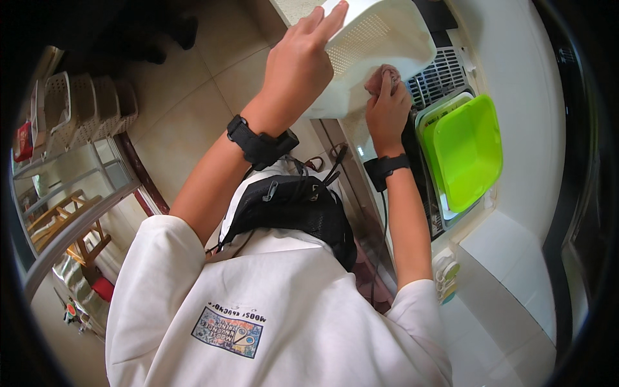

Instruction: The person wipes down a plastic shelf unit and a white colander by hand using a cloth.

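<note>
At the top of the head view, my left hand grips the rim of a white plastic basket with small perforations in its side. Its fingers lie over the upper left edge. My right hand holds a bunched pinkish-brown cloth at the lower part of the basket; whether the cloth touches the inner or outer face, I cannot tell. The basket's top is cut off by the frame. Both wrists wear black straps. A bright green plastic basin stands to the right of my right forearm.
Under the green basin are other stacked trays or basins. Beside them lies a dark slotted rack on the counter, near the white wall. Perforated baskets stand on a rack at the far left. A cable hangs from my right wrist strap.
</note>
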The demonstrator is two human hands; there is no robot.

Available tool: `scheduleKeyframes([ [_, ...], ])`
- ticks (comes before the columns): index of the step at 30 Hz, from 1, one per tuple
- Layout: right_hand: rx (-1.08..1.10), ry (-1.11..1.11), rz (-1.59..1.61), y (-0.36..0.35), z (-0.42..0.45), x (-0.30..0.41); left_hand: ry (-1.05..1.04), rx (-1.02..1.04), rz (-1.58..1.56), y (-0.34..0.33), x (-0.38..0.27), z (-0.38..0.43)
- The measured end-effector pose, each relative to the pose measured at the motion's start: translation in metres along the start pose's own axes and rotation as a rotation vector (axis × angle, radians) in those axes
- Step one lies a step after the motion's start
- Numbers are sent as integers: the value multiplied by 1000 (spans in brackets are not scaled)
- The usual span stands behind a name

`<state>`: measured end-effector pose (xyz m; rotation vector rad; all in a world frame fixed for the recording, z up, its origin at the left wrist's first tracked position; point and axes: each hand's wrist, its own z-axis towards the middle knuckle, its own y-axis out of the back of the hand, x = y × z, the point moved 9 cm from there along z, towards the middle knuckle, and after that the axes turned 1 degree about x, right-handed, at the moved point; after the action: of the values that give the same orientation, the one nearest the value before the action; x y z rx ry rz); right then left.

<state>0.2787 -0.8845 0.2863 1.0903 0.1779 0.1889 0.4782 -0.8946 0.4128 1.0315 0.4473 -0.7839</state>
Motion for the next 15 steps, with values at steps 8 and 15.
scheduleKeyframes([
  [8,126,182,194,-34,9,17,-5,-95,55,-4,7,-10],
  [15,440,-232,487,-60,-22,33,48,-136,38,-5,24,-21],
])
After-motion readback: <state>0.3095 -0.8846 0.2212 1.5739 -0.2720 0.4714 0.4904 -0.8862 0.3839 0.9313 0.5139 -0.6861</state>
